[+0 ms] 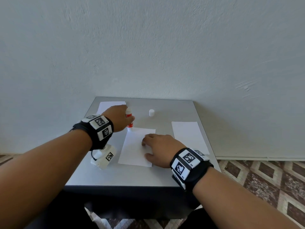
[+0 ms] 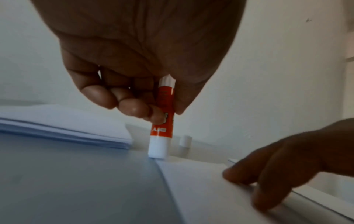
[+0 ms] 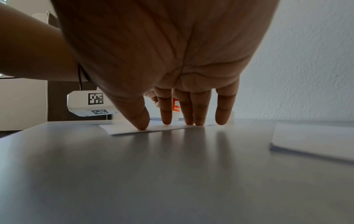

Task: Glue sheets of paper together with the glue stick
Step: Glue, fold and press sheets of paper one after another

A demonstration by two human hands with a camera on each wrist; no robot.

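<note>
My left hand (image 1: pixel 122 118) grips a red and white glue stick (image 1: pixel 129 119) upright, tip down at the far left corner of a white sheet (image 1: pixel 133 151) lying mid-table. In the left wrist view the glue stick (image 2: pixel 162 125) touches the sheet's corner (image 2: pixel 201 189), pinched between thumb and fingers. My right hand (image 1: pixel 155 147) presses flat on the sheet with spread straight fingers (image 3: pixel 166 115); the sheet (image 3: pixel 122 129) lies under the fingertips. The stick's white cap (image 1: pixel 151 112) stands apart on the table behind.
A stack of paper (image 1: pixel 112 105) lies at the far left of the grey table (image 1: pixel 115 177), another stack (image 1: pixel 188 136) at the right. A white marker-tagged device (image 1: pixel 104 157) sits near the left edge. A wall rises right behind the table.
</note>
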